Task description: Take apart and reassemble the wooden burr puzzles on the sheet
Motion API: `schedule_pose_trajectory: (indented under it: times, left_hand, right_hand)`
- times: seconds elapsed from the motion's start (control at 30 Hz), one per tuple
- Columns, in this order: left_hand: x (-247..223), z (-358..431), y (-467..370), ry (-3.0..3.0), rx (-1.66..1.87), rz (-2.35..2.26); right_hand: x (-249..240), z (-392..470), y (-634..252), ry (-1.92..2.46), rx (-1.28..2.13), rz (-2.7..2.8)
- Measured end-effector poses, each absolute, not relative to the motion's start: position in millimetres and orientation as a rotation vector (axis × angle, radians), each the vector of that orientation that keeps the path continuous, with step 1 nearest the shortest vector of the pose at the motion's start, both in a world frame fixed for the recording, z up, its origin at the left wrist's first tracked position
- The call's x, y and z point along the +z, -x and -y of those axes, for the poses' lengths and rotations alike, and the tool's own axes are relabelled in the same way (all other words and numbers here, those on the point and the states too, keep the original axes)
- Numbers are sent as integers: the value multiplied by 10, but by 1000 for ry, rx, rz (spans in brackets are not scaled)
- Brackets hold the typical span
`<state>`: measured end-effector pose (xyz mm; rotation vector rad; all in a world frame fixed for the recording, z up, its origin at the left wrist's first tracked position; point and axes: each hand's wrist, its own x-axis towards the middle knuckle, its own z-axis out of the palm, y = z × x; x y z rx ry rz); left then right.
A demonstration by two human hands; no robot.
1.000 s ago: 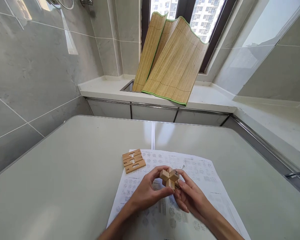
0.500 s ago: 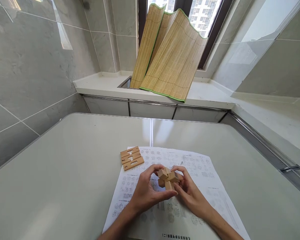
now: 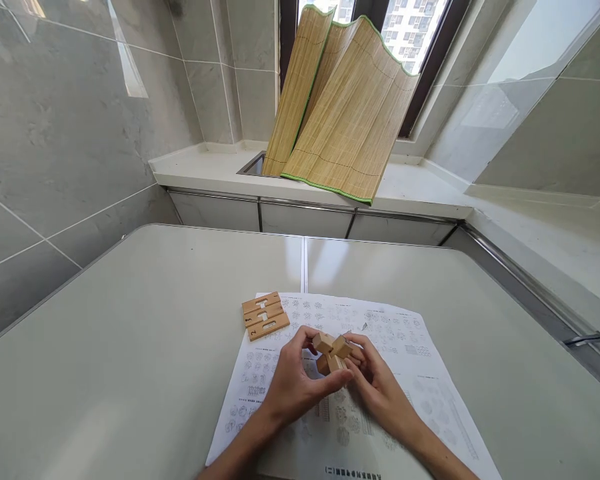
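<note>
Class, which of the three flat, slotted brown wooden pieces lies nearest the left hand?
The flat brown slotted wooden piece lowest in the picture; the middle piece and far piece lie farther from the left hand.

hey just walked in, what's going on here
A person at a table is handling a cluster of crossed wooden blocks. The left hand and the right hand hold it between them, above a printed sheet. Three slotted wooden slats lie side by side at the sheet's far left corner, untouched. Beyond the table, a mat leans by the window.
</note>
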<state>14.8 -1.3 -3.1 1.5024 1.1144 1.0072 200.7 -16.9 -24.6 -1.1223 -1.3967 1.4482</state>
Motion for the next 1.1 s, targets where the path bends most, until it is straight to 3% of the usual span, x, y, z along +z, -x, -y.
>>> schedule_pose_trajectory:
  times: [0.73, 1.1]
  left_hand:
    - [-91, 1, -177, -1325, 991, -1019]
    - [-103, -139, -10, -1170, 1153, -1122]
  right_hand:
    - [-373, 139, -2037, 1058, 351, 1935]
    - [-396, 59, -2062, 1253, 445, 1977]
